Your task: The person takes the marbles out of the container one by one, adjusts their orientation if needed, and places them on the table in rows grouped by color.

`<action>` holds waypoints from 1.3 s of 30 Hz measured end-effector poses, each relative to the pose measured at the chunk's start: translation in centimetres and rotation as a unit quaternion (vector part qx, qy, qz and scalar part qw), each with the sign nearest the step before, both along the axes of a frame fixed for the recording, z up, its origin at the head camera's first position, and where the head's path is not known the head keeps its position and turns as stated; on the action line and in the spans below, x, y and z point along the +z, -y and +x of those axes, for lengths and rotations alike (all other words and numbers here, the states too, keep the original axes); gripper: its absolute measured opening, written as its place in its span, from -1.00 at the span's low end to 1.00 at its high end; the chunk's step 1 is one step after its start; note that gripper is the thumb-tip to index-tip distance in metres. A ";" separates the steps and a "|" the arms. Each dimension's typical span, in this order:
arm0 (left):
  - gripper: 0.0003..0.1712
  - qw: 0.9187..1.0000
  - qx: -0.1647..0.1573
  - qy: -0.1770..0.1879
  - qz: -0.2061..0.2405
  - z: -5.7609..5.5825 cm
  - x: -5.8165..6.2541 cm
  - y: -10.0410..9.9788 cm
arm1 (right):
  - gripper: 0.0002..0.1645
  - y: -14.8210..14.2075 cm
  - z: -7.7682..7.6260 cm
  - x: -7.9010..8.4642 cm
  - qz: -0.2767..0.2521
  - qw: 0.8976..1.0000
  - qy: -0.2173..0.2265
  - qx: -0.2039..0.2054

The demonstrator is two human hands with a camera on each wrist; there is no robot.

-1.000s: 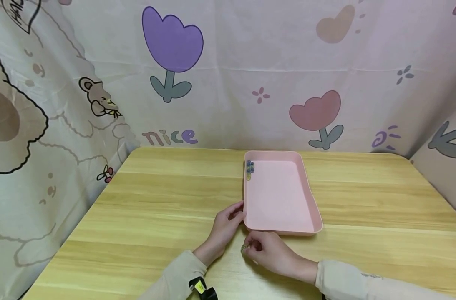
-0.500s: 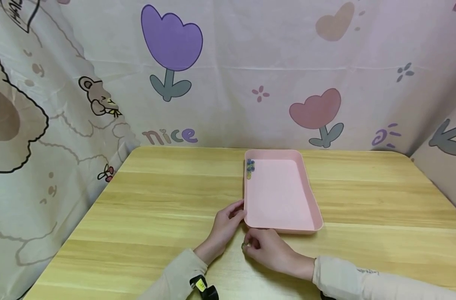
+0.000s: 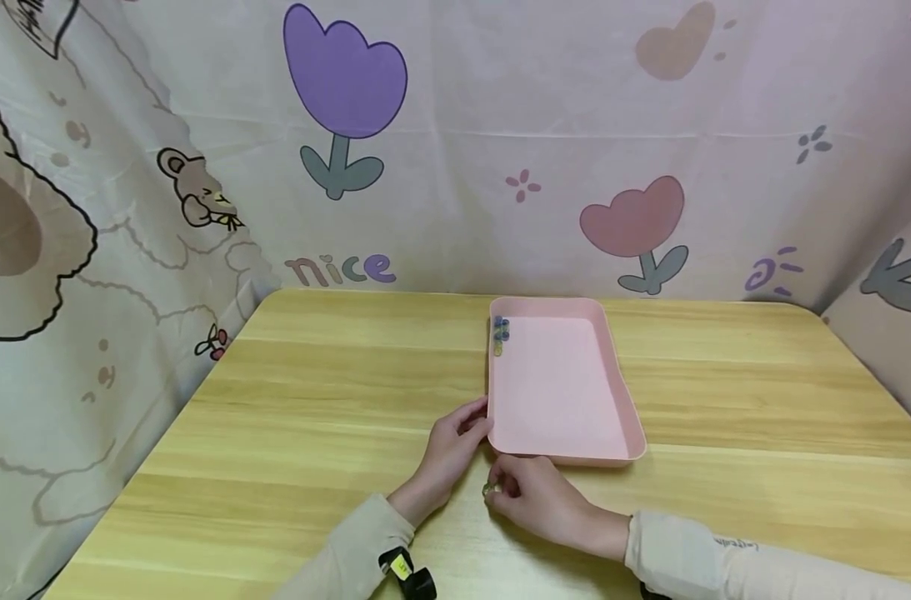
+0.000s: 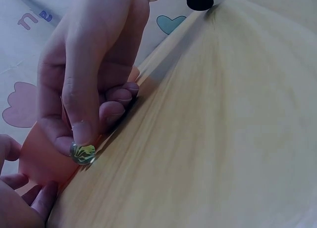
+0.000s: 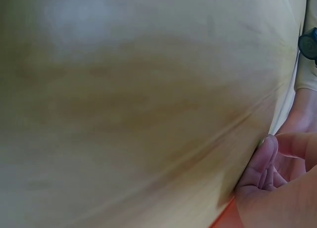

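Note:
Between thumb and forefinger my right hand (image 3: 541,502) pinches a round glass marble (image 4: 82,153) with yellow-green swirls, low over the table just in front of the pink tray (image 3: 563,383). Only the marble's edge shows in the head view. My left hand (image 3: 449,454) touches the outside of the tray's front left corner with relaxed fingers; in the left wrist view its fingertips (image 4: 47,193) lie against the pink wall. Several small blue marbles (image 3: 502,328) and a yellow one (image 3: 498,349) sit inside, along the tray's left wall near the back.
The wooden table (image 3: 335,392) extends to both sides of the tray. Behind it hangs a printed cloth (image 3: 463,100) with flowers, and more cloth covers the left and right sides. A black wrist strap with a camera (image 3: 408,573) sits on the left sleeve.
Both hands keep nearly the same places. The right hand has turned the marble slightly in its fingertips, and the view has shifted a little.

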State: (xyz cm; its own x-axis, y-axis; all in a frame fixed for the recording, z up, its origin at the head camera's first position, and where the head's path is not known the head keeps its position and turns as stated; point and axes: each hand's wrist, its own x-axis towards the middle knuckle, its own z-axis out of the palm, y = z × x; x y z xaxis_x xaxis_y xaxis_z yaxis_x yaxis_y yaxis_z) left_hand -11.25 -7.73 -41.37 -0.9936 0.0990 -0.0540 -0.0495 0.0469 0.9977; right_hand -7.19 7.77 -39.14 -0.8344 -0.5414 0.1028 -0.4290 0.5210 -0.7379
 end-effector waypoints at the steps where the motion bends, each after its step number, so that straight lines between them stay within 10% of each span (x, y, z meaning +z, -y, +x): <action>1: -0.52 1.000 0.001 -0.001 -0.001 0.0 0.0 0.0 | -0.92 0.0 0.0 0.0 0.001 1.000 0.000 -0.001; 26: -0.50 1.000 0.010 -0.002 -0.002 0.4 0.3 -0.3 | -0.78 -3.8 1.2 0.1 -0.026 0.999 0.010 0.032; 39: -0.50 1.000 0.007 -0.008 -0.002 0.3 0.1 -0.2 | -0.83 -4.1 0.5 3.8 -0.041 0.999 0.009 0.013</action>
State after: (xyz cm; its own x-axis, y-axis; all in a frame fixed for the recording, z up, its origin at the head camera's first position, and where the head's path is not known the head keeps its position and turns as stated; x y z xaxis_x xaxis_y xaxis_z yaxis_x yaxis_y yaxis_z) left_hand -10.98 -7.58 -41.29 -0.9956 0.0858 -0.0383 -0.0341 0.0494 0.9982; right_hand -6.66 11.90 -35.30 -0.8217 -0.5541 0.1332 -0.4286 0.4468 -0.7853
